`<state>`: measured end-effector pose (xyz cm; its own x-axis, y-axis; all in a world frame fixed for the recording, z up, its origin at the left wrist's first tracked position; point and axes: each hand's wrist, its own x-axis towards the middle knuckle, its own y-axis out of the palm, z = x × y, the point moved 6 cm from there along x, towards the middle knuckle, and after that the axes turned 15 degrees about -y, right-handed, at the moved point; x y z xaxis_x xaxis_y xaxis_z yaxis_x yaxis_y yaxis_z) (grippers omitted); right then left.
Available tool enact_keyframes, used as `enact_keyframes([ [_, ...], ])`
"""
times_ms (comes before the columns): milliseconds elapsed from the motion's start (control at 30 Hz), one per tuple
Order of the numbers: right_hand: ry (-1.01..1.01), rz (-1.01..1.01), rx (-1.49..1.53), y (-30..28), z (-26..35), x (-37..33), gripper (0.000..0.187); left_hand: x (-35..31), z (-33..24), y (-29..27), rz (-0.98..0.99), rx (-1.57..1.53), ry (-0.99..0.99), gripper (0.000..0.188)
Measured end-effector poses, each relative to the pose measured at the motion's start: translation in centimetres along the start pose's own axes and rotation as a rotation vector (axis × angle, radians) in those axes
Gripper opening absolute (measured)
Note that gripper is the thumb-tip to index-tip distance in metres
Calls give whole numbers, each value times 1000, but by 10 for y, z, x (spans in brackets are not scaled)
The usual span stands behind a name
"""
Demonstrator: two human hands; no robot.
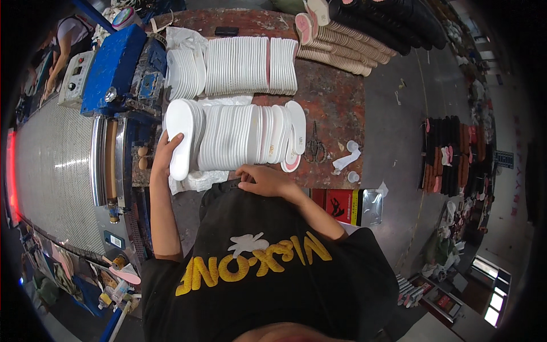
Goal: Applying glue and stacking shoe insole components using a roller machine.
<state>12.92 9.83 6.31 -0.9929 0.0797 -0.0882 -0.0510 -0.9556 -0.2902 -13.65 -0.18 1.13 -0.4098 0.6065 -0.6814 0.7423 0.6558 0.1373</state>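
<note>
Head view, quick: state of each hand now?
Left hand: closed on the leftmost white insole of the near row.
Right hand: loosely curled beside that row; whether holding anything cannot be told.

A worn reddish-brown table (335,114) stands on a grey floor (393,148). Bright windowpanes (497,298) sit at lower right; a red light (11,176) glows far left.

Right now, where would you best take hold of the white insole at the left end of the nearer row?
Probably by its left long edge, near the narrower middle, coming from the left. The white insole leans with its face upward and that edge outermost, while its right side overlaps the neighboring insoles. The person's left hand is there, thumb across the face.
</note>
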Motion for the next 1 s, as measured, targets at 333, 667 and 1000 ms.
enact_keyframes([
  [333, 83, 49, -4, 3, 5, -6, 34, 10, 4, 12, -102, 246, 31, 55],
  [667, 15, -612, -208, -146, -55, 42, 43, 14, 7, -6, -157, 390, 193, 50],
  [1000, 407, -897, -569, -249, -162, 86, 107, -2, -4, -22, -244, 242, 43, 53],
])
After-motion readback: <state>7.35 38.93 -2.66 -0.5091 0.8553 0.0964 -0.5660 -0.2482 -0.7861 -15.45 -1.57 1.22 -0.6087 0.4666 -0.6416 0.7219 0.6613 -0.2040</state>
